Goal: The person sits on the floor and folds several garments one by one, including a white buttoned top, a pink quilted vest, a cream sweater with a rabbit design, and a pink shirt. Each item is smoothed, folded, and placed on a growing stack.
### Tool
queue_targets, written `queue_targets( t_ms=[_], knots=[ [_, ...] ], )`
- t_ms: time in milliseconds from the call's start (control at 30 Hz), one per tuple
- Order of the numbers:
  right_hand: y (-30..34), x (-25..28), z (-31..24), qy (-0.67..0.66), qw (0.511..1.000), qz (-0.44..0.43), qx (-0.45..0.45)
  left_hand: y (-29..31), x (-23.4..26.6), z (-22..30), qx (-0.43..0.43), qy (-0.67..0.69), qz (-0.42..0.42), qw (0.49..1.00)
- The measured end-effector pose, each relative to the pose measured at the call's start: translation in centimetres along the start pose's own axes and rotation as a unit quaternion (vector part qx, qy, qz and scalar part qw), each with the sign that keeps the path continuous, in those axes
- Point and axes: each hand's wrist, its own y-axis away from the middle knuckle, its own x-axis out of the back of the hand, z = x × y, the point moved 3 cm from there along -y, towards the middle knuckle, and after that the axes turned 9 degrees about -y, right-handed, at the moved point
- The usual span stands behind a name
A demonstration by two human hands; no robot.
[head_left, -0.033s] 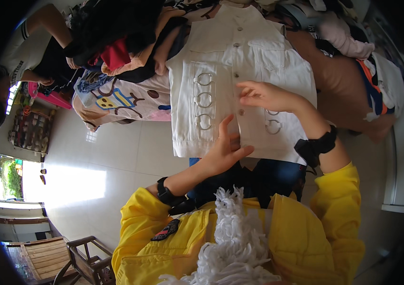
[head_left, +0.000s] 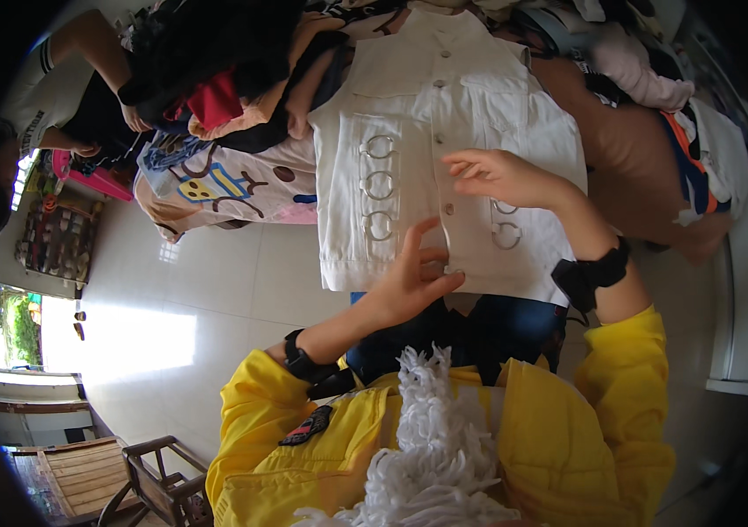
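Observation:
A white sleeveless vest point(head_left: 383, 75) lies spread out in front of me, its button front facing up and its hem toward me. Metal rings point(head_left: 379, 185) run down its left panel, with more on the right panel, partly behind my right hand. My left hand point(head_left: 411, 279) hovers at the hem beside the front opening, thumb and fingers apart, holding nothing. Over the right side of the button placket is my right hand point(head_left: 505, 178), fingers loosely stretched and nothing in them. Whether either hand touches the cloth I cannot tell.
Heaped clothes point(head_left: 216, 97) lie at the far left over a patterned cloth point(head_left: 242, 184). More garments point(head_left: 646, 75) rest on a brown cover point(head_left: 615, 167) at the right. Another person's arm point(head_left: 97, 53) reaches in at the left. A wooden chair point(head_left: 163, 479) stands at lower left.
Both hands have shifted very slightly. My right fingers look a little straighter, and my left hand has edged a touch downward. The vest lies where it was.

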Motion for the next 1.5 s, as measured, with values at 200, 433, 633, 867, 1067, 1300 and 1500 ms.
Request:
queue_targets(
  t_ms=[200, 433, 633, 867, 1067, 1300, 1500],
  knots=[
    [9.7, 4.7, -3.1, 0.410, 0.894, 0.139, 0.119, 3.2, 11.2, 2.1, -0.309, -0.531, 0.264, 0.743],
    [17.2, -0.4, -0.9, 0.541, 0.832, 0.042, 0.113, 3.9, 13.4, -3.8, -0.308, -0.660, 0.074, 0.681],
    [16.8, 0.1, -2.0, 0.377, 0.919, 0.059, 0.103, 3.1, 14.7, 1.1, -0.337, -0.459, -0.062, 0.820],
    [21.4, 4.6, -6.9, 0.095, 0.994, -0.061, 0.010, 7.6, 17.9, 7.0, -0.217, -0.218, -0.209, 0.928],
    [16.0, 18.0, -3.7, -0.161, 0.960, 0.229, 0.026, -2.7, 21.3, 8.4, -0.096, 0.040, 0.158, 0.982],
    [0.6, 21.4, 9.3, 0.070, 0.926, 0.321, -0.184, -18.5, 23.6, 2.5, 0.040, -0.246, 0.340, 0.907],
    [0.8, 23.8, 9.7, -0.126, 0.909, 0.396, 0.018, -19.8, 25.5, 2.1, -0.076, -0.269, 0.410, 0.868]
  ],
)
